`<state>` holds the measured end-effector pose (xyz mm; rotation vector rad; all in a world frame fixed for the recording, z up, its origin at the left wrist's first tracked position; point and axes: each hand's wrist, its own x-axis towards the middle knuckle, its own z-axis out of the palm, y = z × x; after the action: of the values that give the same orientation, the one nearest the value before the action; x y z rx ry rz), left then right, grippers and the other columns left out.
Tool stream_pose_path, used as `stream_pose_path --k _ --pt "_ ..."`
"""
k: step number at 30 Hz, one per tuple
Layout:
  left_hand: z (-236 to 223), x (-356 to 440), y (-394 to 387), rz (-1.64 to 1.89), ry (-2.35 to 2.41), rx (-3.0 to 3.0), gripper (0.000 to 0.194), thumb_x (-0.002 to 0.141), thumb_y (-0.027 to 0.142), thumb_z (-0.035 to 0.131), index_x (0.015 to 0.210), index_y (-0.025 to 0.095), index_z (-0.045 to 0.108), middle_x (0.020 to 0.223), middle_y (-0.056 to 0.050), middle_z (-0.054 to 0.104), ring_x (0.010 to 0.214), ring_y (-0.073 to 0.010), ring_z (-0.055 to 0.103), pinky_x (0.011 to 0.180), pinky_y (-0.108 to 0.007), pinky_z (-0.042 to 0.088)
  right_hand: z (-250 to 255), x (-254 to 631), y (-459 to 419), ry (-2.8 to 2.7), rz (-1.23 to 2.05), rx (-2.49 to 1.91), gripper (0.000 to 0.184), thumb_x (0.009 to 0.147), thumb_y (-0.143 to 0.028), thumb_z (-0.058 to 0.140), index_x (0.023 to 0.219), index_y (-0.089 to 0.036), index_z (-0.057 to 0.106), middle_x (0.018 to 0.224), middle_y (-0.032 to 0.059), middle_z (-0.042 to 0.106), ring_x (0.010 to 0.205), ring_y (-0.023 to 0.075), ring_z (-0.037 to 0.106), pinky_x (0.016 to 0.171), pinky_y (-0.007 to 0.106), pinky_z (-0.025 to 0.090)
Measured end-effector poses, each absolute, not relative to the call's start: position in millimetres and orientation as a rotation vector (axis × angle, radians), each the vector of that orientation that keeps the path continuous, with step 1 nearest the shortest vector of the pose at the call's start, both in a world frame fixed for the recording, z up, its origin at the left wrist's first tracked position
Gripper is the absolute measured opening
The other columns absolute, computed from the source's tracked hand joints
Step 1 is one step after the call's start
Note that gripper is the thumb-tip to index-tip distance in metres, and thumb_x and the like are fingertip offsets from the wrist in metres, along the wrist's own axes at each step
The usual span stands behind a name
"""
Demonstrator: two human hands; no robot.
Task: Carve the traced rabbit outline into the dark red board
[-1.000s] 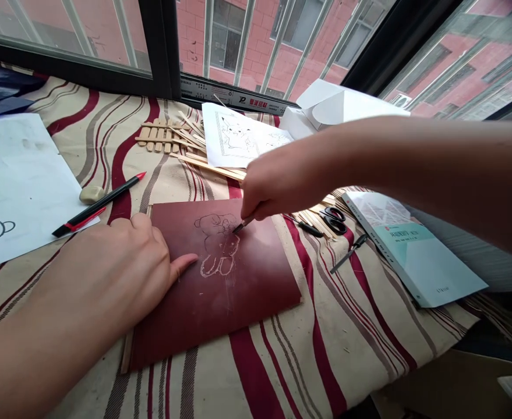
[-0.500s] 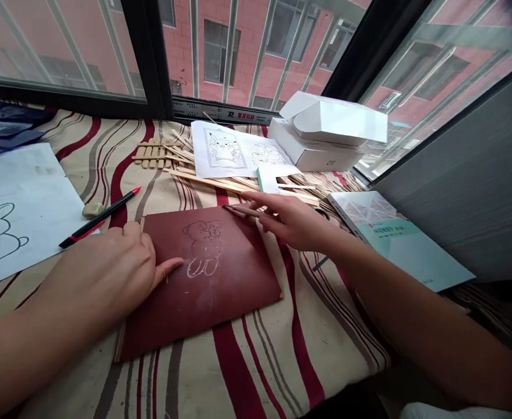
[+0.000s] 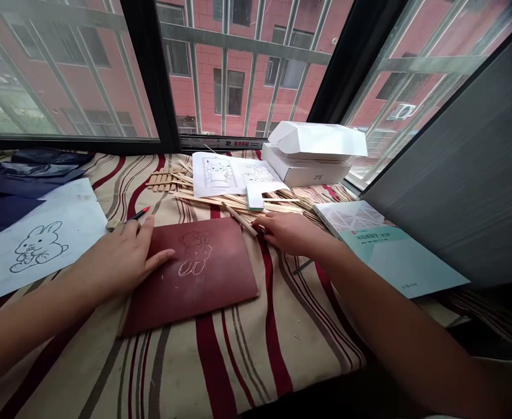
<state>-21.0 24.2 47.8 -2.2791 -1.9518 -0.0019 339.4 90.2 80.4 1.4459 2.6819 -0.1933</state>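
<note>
As the left hand (image 3: pixel 118 256) spreads over the board's edge (image 3: pixel 127 314), the right hand (image 3: pixel 288 233) half-curls outside — grip unclear.

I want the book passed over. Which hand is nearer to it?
Right. The right hand is left of the book; the left hand is farther off, at the left edge of the dark red board.

maroon board (image 3: pixel 212 294) | animal outline (image 3: pixel 196 256) — partly pale | flat on striped cloth (image 3: pixel 181 372) — angled
</note>
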Motion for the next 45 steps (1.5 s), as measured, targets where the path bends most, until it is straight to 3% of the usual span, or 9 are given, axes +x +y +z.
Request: stream_pose_path --k 3,9,14,18,22,27,35,42,45 --pt "42.4 -11.1 40.6 0.032 -1.999 -2.290 0.090 0.102 0.073 0.038 0.157 0.003 0.054 0.154 -0.031 0.065 0.143 -0.0458 0.061 0.116 -0.054 0.050 80.0 339.4 87.2 2.664 -0.203 1.463 0.040 0.098 -0.012 0.061 0.134 -0.017 0.074 0.125 0.0157 0.081 0.110 0.0317 0.075 0.075 0.033 0.043" --pt "30.8 4.0 53.7 -0.091 -2.049 -2.257 0.065 0.103 0.062 0.035 0.126 0.011 0.069 0.136 -0.027 0.068 0.130 -0.0448 0.064 0.110 -0.058 0.054 92.3 358.6 91.1 2.783 -0.260 1.631 0.054 0.095 -0.011 0.057 0.148 -0.013 0.063 0.113 0.0123 0.078 0.096 0.0254 0.071 0.077 0.031 0.045" --pt "28.3 -1.6 54.3 -0.210 -2.033 -2.303 0.056 0.102 0.062 0.036 0.117 0.017 0.066 0.130 -0.023 0.067 0.125 -0.0418 0.062 0.110 -0.060 0.053 99.9 368.7 93.5 2.969 -0.312 1.738 0.042 0.093 -0.015 0.054 0.131 -0.014 0.072 0.103 0.0091 0.072 0.094 0.0231 0.067 0.084 0.033 0.047" --pt "27.5 -4.6 54.3 -0.262 -1.999 -2.387 0.054 0.102 0.062 0.036 0.115 0.017 0.064 0.130 -0.022 0.065 0.127 -0.0414 0.061 0.114 -0.061 0.052 94.8 362.6 91.3 3.111 -0.513 1.568 0.033 0.095 -0.027 0.059 0.121 -0.019 0.078 0.096 0.0059 0.069 0.080 0.0183 0.061 0.076 0.031 0.046" --pt "25.6 -4.4 52.2 -0.297 -1.946 -2.478 0.054 0.100 0.064 0.039 0.119 0.019 0.063 0.131 -0.019 0.064 0.131 -0.0393 0.058 0.123 -0.061 0.047 88.4 350.0 83.7 3.253 -0.715 1.260 0.028 0.096 -0.029 0.061 0.115 -0.018 0.079 0.094 0.0063 0.072 0.080 0.0171 0.062 0.074 0.030 0.045" --pt "24.3 -5.2 45.7 -0.327 -1.927 -2.494 0.053 0.102 0.063 0.039 0.120 0.020 0.064 0.130 -0.017 0.064 0.133 -0.0388 0.057 0.128 -0.065 0.040 88.7 340.7 70.6 3.202 -0.835 1.081 0.036 0.098 -0.022 0.057 0.129 -0.017 0.076 0.092 0.0042 0.078 0.076 0.0148 0.065 0.074 0.028 0.046" --pt "28.8 -6.3 33.6 -0.272 -1.959 -2.491 0.063 0.102 0.069 0.038 0.127 0.018 0.065 0.137 -0.020 0.062 0.139 -0.0419 0.053 0.125 -0.063 0.043 95.2 335.3 54.2 3.146 -0.627 0.947 0.044 0.101 -0.022 0.053 0.132 -0.015 0.084 0.069 0.0015 0.071 0.057 0.0139 0.052 0.068 0.030 0.042" --pt "30.1 -12.0 19.1 -0.299 -1.975 -2.513 0.072 0.103 0.072 0.035 0.147 0.021 0.059 0.150 -0.018 0.061 0.147 -0.0385 0.053 0.129 -0.059 0.042 92.3 327.3 37.2 3.130 -0.512 0.945 0.047 0.103 -0.024 0.051 0.133 -0.022 0.086 0.106 0.0084 0.086 0.090 0.0231 0.077 0.076 0.033 0.048" --pt "29.6 -15.4 14.4 -0.334 -1.984 -2.490 0.075 0.104 0.071 0.032 0.152 0.019 0.056 0.156 -0.020 0.059 0.152 -0.0394 0.050 0.130 -0.059 0.041 93.5 324.6 30.6 3.122 -0.353 0.989 0.044 0.104 -0.025 0.051 0.127 -0.022 0.088 0.102 0.0089 0.086 0.087 0.0248 0.077 0.071 0.034 0.046"
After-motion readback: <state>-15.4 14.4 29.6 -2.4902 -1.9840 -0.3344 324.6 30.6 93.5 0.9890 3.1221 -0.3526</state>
